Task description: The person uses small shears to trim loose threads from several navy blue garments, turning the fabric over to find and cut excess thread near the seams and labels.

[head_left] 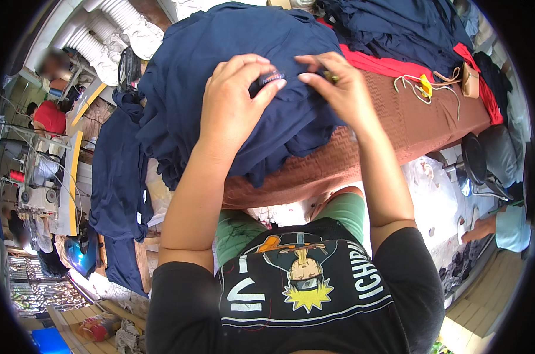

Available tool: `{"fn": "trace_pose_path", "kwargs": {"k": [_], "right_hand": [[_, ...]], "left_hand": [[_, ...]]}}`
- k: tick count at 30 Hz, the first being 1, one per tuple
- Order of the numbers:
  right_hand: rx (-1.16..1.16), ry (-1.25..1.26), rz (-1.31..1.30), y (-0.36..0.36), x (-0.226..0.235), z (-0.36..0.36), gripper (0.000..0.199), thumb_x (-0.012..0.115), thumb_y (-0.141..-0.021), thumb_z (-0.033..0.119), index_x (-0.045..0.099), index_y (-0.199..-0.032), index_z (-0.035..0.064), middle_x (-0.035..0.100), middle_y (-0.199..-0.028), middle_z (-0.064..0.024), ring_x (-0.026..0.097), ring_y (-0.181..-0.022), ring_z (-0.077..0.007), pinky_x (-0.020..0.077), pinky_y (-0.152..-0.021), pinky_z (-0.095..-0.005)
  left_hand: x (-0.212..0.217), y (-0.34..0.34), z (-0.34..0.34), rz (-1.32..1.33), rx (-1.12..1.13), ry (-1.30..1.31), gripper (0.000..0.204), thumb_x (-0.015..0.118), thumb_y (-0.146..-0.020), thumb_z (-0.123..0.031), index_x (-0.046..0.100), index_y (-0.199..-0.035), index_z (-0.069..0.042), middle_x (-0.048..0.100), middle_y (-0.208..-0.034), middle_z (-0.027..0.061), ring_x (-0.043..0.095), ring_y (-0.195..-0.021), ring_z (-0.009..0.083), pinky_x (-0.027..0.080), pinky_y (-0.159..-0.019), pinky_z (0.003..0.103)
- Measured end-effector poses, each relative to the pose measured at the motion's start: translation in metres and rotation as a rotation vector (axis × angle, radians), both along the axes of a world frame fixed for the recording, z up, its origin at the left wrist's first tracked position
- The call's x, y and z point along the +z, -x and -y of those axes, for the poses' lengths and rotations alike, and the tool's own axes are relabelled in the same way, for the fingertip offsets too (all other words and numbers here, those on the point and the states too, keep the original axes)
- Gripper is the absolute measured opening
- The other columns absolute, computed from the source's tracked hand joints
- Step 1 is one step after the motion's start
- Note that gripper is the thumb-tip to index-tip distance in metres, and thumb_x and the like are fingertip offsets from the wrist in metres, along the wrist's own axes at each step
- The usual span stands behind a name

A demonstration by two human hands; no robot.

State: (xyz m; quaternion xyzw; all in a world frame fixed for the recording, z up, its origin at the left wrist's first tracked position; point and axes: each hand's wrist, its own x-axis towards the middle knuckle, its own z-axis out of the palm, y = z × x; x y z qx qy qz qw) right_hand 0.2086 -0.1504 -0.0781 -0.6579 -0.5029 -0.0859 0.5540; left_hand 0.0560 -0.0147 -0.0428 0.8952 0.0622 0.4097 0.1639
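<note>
A large heap of navy blue cloth (238, 35), which looks like garments, lies in front of me on a brown-covered table. My left hand (232, 94) is over the heap, its thumb and fingers closed on a bit of dark fabric with a small printed label (271, 78). To its right, my right hand (341, 85) is curled, thumb and forefinger tips a little apart. A small brass-coloured thing (331, 76) shows inside its fingers; its kind is mostly hidden. The two hands do not touch.
The brown quilted cover (409, 112) bears red cloth (379, 62), pale cords with a yellow piece (425, 86), and more navy cloth (397, 29). A sewing machine (40, 197) stands left, beyond hanging navy cloth (117, 171). Another person's arm (482, 229) shows at right.
</note>
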Motion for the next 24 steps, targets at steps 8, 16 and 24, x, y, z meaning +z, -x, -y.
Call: {"fn": "trace_pose_path", "kwargs": {"k": [8,16,24], "right_hand": [[0.036,0.011,-0.188,0.005,-0.012,0.034,0.011,0.065,-0.088,0.009,0.063,-0.094,-0.0004,0.065,-0.09,-0.0086,0.062,-0.085,-0.0178,0.0474,-0.08,-0.0289],[0.321,0.002,-0.048,0.032,-0.002,0.061,0.013,0.069,-0.085,0.009,0.062,-0.092,-0.0005,0.065,-0.088,-0.0073,0.061,-0.078,-0.0156,0.0481,-0.074,-0.0267],[-0.159,0.033,0.258,0.031,-0.032,-0.005,0.025,0.077,-0.073,0.007,0.071,-0.097,0.0103,0.064,-0.095,-0.0055,0.065,-0.079,-0.0203,0.0516,-0.068,-0.0296]], "left_hand": [[-0.024,0.033,-0.009,0.093,-0.279,-0.068,0.006,0.076,-0.071,-0.009,0.071,-0.075,-0.009,0.068,-0.104,0.0044,0.059,-0.113,0.0284,0.045,-0.094,0.038],[-0.012,0.02,-0.004,0.254,-0.145,0.225,0.013,0.065,-0.086,-0.003,0.07,-0.098,-0.001,0.069,-0.103,0.0107,0.065,-0.092,0.0175,0.05,-0.085,0.028],[-0.029,0.011,-0.013,0.058,0.083,-0.082,0.016,0.076,-0.077,-0.015,0.074,-0.089,-0.006,0.07,-0.097,0.0038,0.064,-0.084,0.0198,0.051,-0.076,0.031]]}}
